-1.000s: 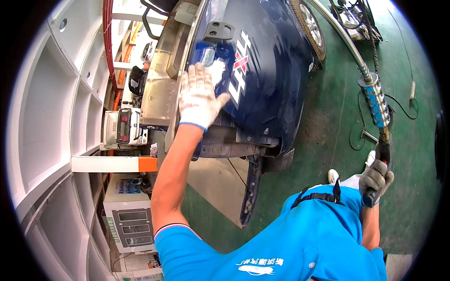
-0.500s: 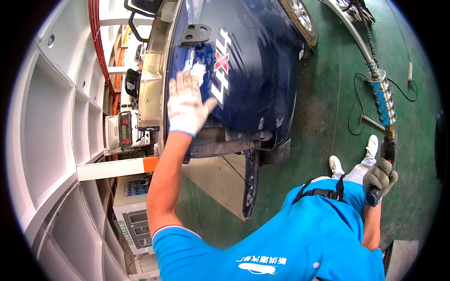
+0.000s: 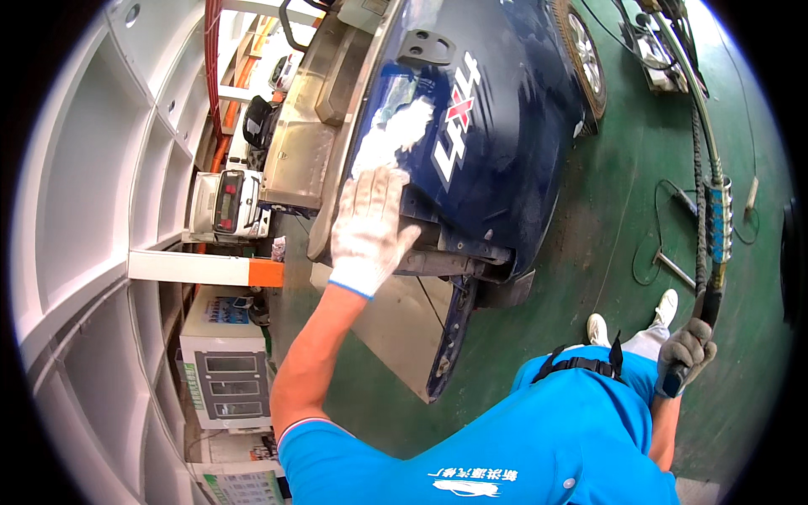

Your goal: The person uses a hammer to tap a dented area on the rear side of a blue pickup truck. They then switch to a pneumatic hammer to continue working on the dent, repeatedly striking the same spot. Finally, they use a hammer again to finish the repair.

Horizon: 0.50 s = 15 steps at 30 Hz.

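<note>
My left hand (image 3: pixel 372 227), in a white knit glove with a blue cuff edge, is open. Its fingers stretch out flat against the rear corner of a dark blue pickup bed panel (image 3: pixel 497 160), fingertips at the lower end of a ragged whitish patch (image 3: pixel 396 135). Down at my right side, my right hand (image 3: pixel 686 349) in a grey glove is closed round the dark handle of a long tool (image 3: pixel 720 223). That tool carries a blue and silver cylinder along its shaft, and looks like a slide hammer.
A dark metal bracket (image 3: pixel 427 48) and a white-and-red decal (image 3: pixel 457 118) are on the panel. Below the truck's rear hangs a long dark metal part (image 3: pixel 450 345). Cords and a T-shaped metal tool (image 3: pixel 673 269) lie on the green floor (image 3: pixel 581 252). A wheeled machine (image 3: pixel 661 55) stands far right.
My left hand has slid along the panel toward its rear edge, uncovering more of the whitish patch. The view has shifted. The long tool now stands more upright, still in my right hand.
</note>
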### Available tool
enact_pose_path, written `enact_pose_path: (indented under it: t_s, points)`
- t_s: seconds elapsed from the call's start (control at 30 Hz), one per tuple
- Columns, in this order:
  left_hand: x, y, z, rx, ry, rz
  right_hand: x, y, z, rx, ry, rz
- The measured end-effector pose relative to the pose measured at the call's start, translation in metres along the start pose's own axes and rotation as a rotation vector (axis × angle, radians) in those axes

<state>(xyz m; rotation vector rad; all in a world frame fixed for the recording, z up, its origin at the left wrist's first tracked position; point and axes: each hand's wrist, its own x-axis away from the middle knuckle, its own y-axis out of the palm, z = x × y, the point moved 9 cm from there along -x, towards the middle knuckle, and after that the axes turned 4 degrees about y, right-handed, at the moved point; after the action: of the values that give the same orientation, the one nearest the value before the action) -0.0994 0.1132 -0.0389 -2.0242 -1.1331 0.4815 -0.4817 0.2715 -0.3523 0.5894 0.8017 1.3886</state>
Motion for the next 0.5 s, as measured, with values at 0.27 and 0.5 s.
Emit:
enact_pose_path:
  t_s: [0.27,0.5]
  points:
    - [-0.054,0.019,-0.019,-0.070,-0.120,0.012,0.005,0.012,0.016,0.155,0.055,0.010]
    - [-0.062,0.011,0.046,0.724,-0.339,0.088,0.008,0.021,0.001,0.430,0.067,0.074]
